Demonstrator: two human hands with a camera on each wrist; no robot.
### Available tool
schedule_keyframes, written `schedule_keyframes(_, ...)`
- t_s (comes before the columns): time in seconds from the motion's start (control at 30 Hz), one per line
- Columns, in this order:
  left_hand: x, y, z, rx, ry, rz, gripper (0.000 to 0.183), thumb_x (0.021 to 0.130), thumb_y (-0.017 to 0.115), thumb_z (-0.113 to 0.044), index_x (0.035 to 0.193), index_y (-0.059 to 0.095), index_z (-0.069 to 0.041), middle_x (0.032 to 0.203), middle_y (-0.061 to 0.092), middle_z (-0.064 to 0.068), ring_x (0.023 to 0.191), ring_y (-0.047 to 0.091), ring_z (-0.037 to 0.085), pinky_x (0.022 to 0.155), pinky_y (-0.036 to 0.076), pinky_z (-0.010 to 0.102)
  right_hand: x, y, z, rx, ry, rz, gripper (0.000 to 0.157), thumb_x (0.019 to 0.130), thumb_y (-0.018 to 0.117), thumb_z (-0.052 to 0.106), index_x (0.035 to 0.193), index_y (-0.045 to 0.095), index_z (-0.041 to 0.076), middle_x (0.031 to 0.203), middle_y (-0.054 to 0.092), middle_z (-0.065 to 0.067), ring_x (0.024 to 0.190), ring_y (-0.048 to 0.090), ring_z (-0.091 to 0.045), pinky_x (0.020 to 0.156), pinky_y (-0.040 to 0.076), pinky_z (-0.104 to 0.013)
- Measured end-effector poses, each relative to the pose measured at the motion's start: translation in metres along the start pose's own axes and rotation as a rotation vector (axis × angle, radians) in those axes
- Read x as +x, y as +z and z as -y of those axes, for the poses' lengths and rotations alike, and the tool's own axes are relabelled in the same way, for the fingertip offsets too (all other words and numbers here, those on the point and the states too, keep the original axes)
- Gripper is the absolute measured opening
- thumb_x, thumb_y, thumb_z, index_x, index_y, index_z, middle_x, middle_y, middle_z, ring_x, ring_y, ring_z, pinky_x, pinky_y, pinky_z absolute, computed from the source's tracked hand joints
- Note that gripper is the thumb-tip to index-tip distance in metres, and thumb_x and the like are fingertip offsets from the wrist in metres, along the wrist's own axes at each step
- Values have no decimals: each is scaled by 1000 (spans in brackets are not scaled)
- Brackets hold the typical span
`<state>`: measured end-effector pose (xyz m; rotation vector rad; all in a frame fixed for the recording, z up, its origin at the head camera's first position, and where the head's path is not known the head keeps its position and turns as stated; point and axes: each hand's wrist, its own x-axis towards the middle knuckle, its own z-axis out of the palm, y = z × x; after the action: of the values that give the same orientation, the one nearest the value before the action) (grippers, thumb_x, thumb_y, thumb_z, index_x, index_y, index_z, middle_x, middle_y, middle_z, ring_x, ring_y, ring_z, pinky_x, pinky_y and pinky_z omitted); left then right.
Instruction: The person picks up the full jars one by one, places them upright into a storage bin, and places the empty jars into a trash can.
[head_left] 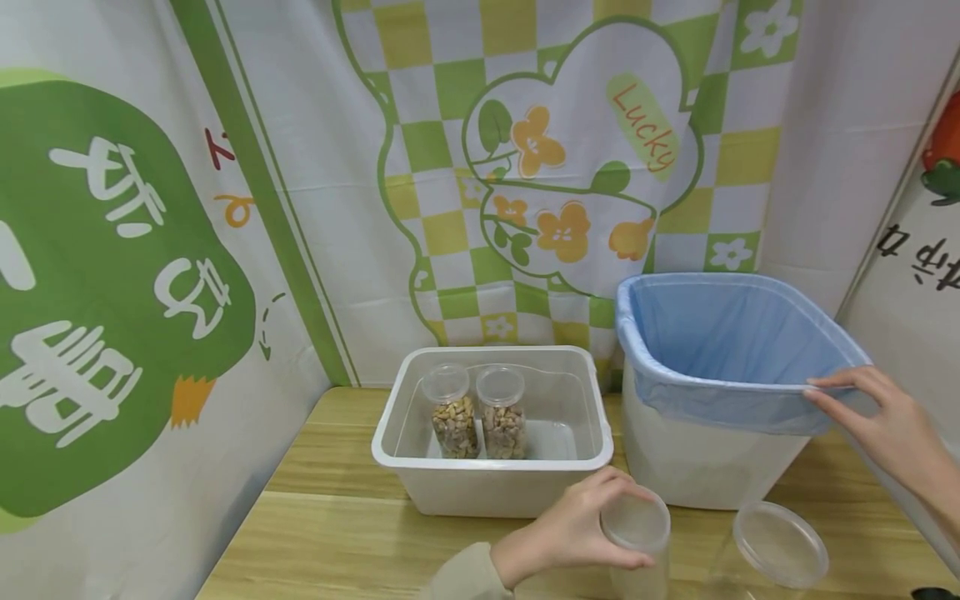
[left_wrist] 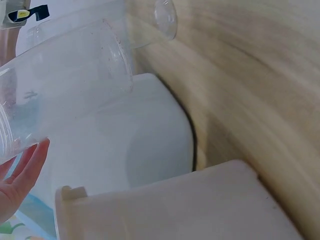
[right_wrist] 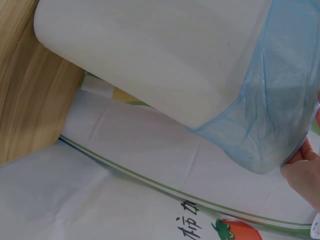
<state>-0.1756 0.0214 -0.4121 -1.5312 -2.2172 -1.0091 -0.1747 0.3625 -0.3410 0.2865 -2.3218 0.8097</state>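
Clear jar (head_left: 643, 527) fills curled left grip (head_left: 577, 527), right grip (head_left: 892, 421) pinching liner (head_left: 720, 408) (backdrop (head_left: 577, 108) reads "Lucky").

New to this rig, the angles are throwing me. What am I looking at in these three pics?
No machine here: a person's bare left hand and right hand do the work. The wide picture comes from a camera on the head, looking forward and down. The other two come from cameras on the left and right wrists, so the scene looks tipped over.

On the wood-grain table stand a white tub holding two clear jars of brownish pieces, and a white bin with a blue liner.

The left hand grips a clear container, with another container nearby. The right hand pinches the liner's edge at the bin's rim.
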Motion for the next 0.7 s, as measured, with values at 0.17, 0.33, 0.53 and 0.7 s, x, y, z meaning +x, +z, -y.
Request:
schedule_keyframes(0.17,10,-9,-1,6,34,-26,56,61,80,-31,108,54,-15,101,51,-4,94,47,0,78,37,5,0,0,0,3,0,-2,11,78,65,8,89,63,11,95,43,37,94,32,22,84,16,1)
schedule_keyframes(0.33,20,-19,-4,-30,40,-34,56,61,80,-28,108,55,-12,103,53,-1,96,49,1,78,38,6,1,0,0,-3,2,-10,11,78,66,8,88,63,11,94,43,37,94,32,22,83,17,1)
schedule_keyframes(0.53,32,-30,-4,-37,35,-43,56,61,80,-29,109,56,-12,103,52,-2,95,49,2,77,39,7,1,0,2,-1,-1,-9,11,78,65,8,89,62,9,94,43,36,94,32,22,83,17,1)
schedule_keyframes(0.7,45,-42,-4,-40,26,-40,55,63,79,-28,109,55,-12,103,52,-1,94,49,2,76,40,8,1,0,2,0,-2,-4,10,79,65,8,89,62,8,94,43,37,94,31,21,83,16,1)
